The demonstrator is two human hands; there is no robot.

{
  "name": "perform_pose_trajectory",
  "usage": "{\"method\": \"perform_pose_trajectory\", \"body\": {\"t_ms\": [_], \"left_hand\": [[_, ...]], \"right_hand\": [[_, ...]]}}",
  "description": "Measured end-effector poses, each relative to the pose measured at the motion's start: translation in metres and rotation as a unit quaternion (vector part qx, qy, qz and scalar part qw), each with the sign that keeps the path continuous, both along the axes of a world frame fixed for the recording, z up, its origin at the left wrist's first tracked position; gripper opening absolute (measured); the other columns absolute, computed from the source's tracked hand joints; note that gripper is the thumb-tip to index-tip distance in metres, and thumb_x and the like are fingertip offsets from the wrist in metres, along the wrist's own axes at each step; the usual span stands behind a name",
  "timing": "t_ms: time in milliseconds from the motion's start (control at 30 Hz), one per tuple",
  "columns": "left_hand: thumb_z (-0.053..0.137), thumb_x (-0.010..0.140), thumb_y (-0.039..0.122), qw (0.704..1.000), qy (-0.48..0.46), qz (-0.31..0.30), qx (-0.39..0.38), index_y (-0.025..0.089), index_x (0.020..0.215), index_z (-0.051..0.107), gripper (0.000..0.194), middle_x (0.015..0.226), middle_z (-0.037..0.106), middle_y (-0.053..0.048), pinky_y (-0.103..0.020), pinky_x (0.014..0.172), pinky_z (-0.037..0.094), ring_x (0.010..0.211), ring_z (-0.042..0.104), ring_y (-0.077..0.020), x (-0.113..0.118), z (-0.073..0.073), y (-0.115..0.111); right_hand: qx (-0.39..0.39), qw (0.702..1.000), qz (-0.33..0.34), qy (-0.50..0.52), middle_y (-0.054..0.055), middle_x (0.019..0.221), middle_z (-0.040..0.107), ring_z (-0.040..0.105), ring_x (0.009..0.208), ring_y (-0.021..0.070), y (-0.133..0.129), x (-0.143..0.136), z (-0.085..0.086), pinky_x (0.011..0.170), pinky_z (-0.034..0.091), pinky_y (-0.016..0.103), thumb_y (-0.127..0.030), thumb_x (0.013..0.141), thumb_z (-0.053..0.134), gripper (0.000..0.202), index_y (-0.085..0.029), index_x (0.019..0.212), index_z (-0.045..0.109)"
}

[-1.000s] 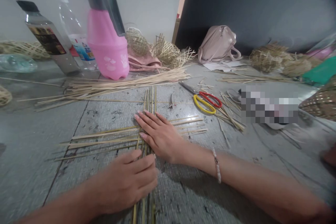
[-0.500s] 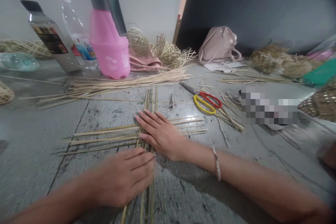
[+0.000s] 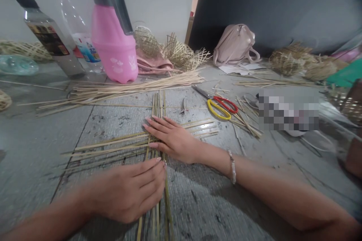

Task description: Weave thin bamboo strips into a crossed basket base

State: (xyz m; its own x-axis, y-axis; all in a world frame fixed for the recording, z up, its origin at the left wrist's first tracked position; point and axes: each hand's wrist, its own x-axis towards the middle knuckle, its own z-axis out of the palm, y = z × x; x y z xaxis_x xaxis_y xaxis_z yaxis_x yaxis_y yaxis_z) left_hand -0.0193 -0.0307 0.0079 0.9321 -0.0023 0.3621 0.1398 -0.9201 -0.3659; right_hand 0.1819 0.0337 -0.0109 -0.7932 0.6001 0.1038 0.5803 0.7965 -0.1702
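Thin bamboo strips cross one another on the grey floor in front of me. Crosswise strips (image 3: 109, 142) run left to right, and lengthwise bamboo strips (image 3: 169, 211) pass over and under near my hands. My right hand (image 3: 175, 140) lies flat across the crossing point, fingers stretched out and pressing the strips down. Just nearer to me, my left hand (image 3: 131, 190) has its fingers closed together over the lengthwise strips, gripping at the thumb side. Exactly which strips it pinches is hidden beneath the fingers.
Scissors (image 3: 222, 107) with red and yellow handles lie right of the weave, near a small dark curved piece (image 3: 183, 106). Behind are a bundle of loose strips (image 3: 135, 89), a pink spray bottle (image 3: 114, 52), a labelled bottle (image 3: 53, 41) and a pink bag (image 3: 234, 45).
The lengthwise strips nearest me have shifted and spread slightly to the right under my left hand. My right hand stays flat on the crossing. The whole view has tilted a little.
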Motion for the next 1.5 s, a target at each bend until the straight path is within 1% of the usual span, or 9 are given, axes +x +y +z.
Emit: {"method": "perform_pose_trajectory", "body": {"t_ms": [167, 267, 500, 633, 767, 967, 1100, 1333, 1500], "left_hand": [[0.034, 0.1, 0.011, 0.996, -0.062, 0.058, -0.027, 0.015, 0.09, 0.067, 0.034, 0.093, 0.072, -0.006, -0.035, 0.09, 0.045, 0.092, 0.064, -0.0195, 0.012, -0.006, -0.003], [0.035, 0.1, 0.012, 0.993, -0.07, 0.087, -0.031, 0.016, 0.093, 0.066, 0.032, 0.093, 0.071, -0.006, -0.036, 0.09, 0.043, 0.091, 0.062, -0.02, 0.015, -0.006, -0.004], [0.039, 0.1, 0.014, 0.993, -0.077, 0.077, -0.035, 0.013, 0.104, 0.067, 0.028, 0.103, 0.072, -0.007, -0.037, 0.095, 0.042, 0.1, 0.062, -0.0215, 0.011, -0.008, -0.005], [0.036, 0.1, 0.01, 0.985, -0.131, 0.094, -0.069, 0.012, 0.103, 0.067, 0.032, 0.105, 0.073, -0.007, -0.036, 0.101, 0.042, 0.103, 0.064, -0.0201, 0.013, -0.01, -0.008], [0.032, 0.103, 0.01, 0.973, -0.17, 0.122, -0.094, 0.012, 0.1, 0.067, 0.035, 0.101, 0.075, -0.005, -0.032, 0.099, 0.045, 0.099, 0.067, -0.0168, 0.017, -0.01, -0.013], [0.025, 0.102, 0.008, 0.978, -0.155, 0.116, -0.079, 0.011, 0.098, 0.068, 0.043, 0.098, 0.076, -0.007, -0.029, 0.097, 0.046, 0.095, 0.069, -0.016, 0.018, -0.008, -0.017], [0.028, 0.1, 0.005, 0.981, -0.149, 0.103, -0.072, 0.01, 0.098, 0.068, 0.04, 0.098, 0.075, -0.007, -0.029, 0.101, 0.043, 0.097, 0.068, -0.0166, 0.017, -0.008, -0.017], [0.028, 0.102, 0.006, 0.977, -0.157, 0.093, -0.107, 0.012, 0.097, 0.067, 0.04, 0.097, 0.075, -0.005, -0.027, 0.102, 0.042, 0.096, 0.067, -0.0143, 0.017, -0.01, -0.013], [0.027, 0.103, 0.009, 0.978, -0.147, 0.116, -0.086, 0.013, 0.097, 0.066, 0.04, 0.098, 0.075, -0.005, -0.032, 0.096, 0.044, 0.095, 0.068, -0.0171, 0.018, -0.011, -0.015]], "right_hand": [[0.009, 1.0, 0.005, -0.005, 0.004, 0.159, 0.025, 0.015, 0.149, 0.0184, 0.001, 0.0, -0.001, 0.121, 0.016, 0.039, -0.047, 0.103, 0.03, 0.057, -0.017, 0.151, 0.031], [0.006, 1.0, 0.0, -0.009, 0.003, 0.159, 0.025, 0.015, 0.149, 0.0184, 0.001, -0.001, -0.001, 0.121, 0.017, 0.04, -0.047, 0.103, 0.031, 0.057, -0.017, 0.151, 0.031], [0.001, 1.0, 0.002, -0.014, 0.004, 0.16, 0.024, 0.013, 0.149, 0.0178, 0.0, -0.001, 0.002, 0.122, 0.015, 0.039, -0.046, 0.104, 0.027, 0.056, -0.017, 0.151, 0.03], [0.008, 1.0, 0.0, -0.013, 0.004, 0.16, 0.023, 0.013, 0.149, 0.0191, -0.001, -0.001, 0.001, 0.122, 0.015, 0.041, -0.044, 0.104, 0.024, 0.055, -0.017, 0.152, 0.029], [0.022, 1.0, -0.007, -0.019, 0.003, 0.16, 0.022, 0.013, 0.149, 0.0191, -0.003, -0.003, 0.001, 0.121, 0.017, 0.041, -0.043, 0.105, 0.023, 0.055, -0.017, 0.153, 0.028], [0.023, 0.999, -0.024, -0.031, 0.001, 0.16, 0.022, 0.014, 0.149, 0.0189, -0.006, -0.005, 0.003, 0.121, 0.018, 0.041, -0.04, 0.105, 0.02, 0.053, -0.018, 0.153, 0.026], [0.025, 0.999, -0.023, -0.026, 0.002, 0.16, 0.022, 0.014, 0.149, 0.0189, -0.005, -0.005, 0.002, 0.12, 0.019, 0.042, -0.038, 0.105, 0.021, 0.052, -0.019, 0.153, 0.026], [0.012, 0.999, -0.028, -0.026, 0.001, 0.16, 0.022, 0.015, 0.149, 0.0194, -0.006, -0.005, 0.004, 0.121, 0.018, 0.042, -0.038, 0.106, 0.021, 0.051, -0.02, 0.153, 0.027], [0.02, 0.999, -0.029, -0.021, 0.002, 0.16, 0.024, 0.016, 0.149, 0.0197, -0.006, -0.005, 0.004, 0.12, 0.019, 0.043, -0.038, 0.105, 0.023, 0.051, -0.02, 0.152, 0.03]]}}
